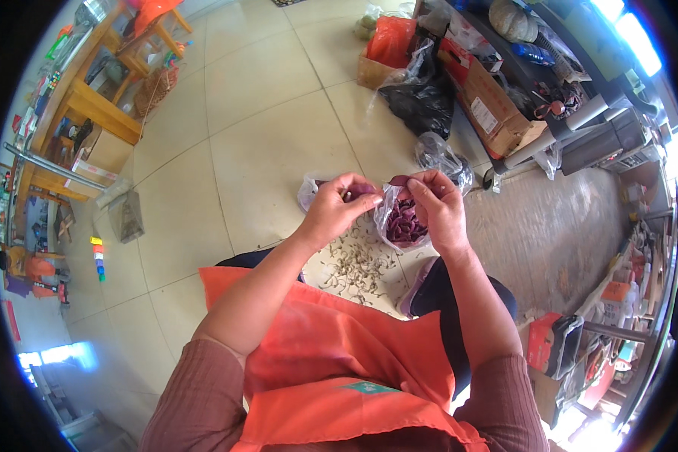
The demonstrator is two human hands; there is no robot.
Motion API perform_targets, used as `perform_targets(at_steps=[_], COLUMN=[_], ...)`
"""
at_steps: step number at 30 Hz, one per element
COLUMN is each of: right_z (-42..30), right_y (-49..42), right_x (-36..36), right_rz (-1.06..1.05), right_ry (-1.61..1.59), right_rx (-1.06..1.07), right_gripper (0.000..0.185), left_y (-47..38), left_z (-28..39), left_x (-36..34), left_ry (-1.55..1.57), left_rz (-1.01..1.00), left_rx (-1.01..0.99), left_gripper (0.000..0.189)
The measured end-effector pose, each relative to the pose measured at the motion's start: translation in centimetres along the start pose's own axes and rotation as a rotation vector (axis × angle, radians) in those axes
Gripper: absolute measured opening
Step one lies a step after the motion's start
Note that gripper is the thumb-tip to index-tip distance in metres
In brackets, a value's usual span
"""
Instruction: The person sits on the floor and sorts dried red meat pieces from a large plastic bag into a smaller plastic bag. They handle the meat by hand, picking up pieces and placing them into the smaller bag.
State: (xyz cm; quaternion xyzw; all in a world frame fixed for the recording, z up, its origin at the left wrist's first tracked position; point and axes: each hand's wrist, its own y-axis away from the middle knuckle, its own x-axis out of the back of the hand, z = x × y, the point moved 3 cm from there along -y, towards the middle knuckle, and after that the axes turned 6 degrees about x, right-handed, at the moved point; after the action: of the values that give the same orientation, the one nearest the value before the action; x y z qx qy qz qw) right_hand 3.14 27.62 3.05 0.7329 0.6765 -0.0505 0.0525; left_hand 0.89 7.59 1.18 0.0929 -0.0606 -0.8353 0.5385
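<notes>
My left hand (342, 206) is closed around purple bean pods (361, 191), one end poking out by the thumb. Between the thumb and fingers of my right hand (436, 206) is a flat dark purple pod (399, 181). The two hands are close together with a small gap. Below them, a clear plastic bag (392, 240) stands open, holding many purple pods (405, 223). Partly hidden behind my left hand is another clear bag (307, 192) with dark contents. Small curled stem ends (356, 268) lie scattered on the floor between my feet.
A black plastic bag (424, 104) and cardboard boxes (494, 113) lie ahead to the right, beside a metal-framed rack (585, 116). Wooden furniture (99, 107) stands at the left. Coloured blocks (98, 257) form a row on the tiled floor. An orange apron (344, 339) covers my lap.
</notes>
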Motion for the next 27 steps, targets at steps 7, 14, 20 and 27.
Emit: perform_targets(at_steps=[7,14,20,27], right_z=[0.5,-0.3,-0.6,-2.9], right_y=[0.7,1.7,2.3,2.7], right_x=[-0.5,-2.3,-3.8,-3.9], right_rz=[-0.107,-0.158,-0.186,-0.048], right_ry=[0.509,0.929,1.068,0.847], right_rx=[0.219,0.508,0.704,0.808], right_gripper=[0.011,0.014,0.007,0.014], left_y=[-0.1,0.1,0.1,-0.4], left_z=[-0.3,-0.1,0.0,-1.2], left_x=[0.0,-0.3,-0.2,0.9], left_ry=[-0.058,-0.314,-0.13,0.062], left_rz=[0.045,0.154,0.142,0.015], left_rx=[-0.091,-0.243,-0.068,0.356], left_gripper=[0.013,0.011,0.006,0.009])
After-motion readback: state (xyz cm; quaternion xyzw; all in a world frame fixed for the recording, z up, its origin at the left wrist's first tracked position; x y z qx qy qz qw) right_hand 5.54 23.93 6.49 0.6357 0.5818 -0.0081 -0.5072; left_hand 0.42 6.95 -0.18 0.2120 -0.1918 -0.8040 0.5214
